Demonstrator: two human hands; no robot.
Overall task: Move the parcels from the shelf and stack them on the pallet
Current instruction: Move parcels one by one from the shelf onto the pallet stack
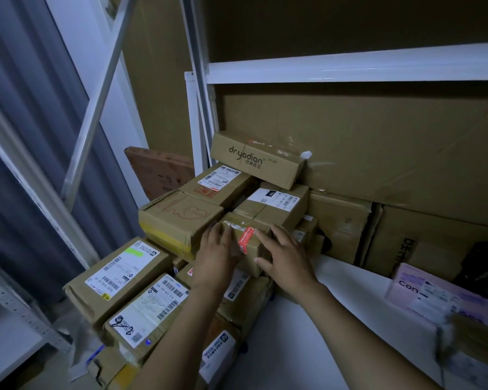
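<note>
A small brown parcel (250,243) with a red sticker sits on a stack of cardboard parcels at the centre. My left hand (219,253) lies flat against its left side, fingers straight. My right hand (286,256) presses its right side, fingers spread and thumb low on the front. Around it lie a box with a red heart drawing (181,218), a box with a white label (273,204) and a long "dr.yadian" box (258,160) on top at the back. The pallet under the stack is hidden.
Labelled parcels (124,273) fill the lower left. A white shelf board (335,319) reaches right, with a pink packet (423,294) on it. Large flat cartons (378,153) lean at the back behind a white shelf rail (350,67). Grey curtains (20,114) hang left.
</note>
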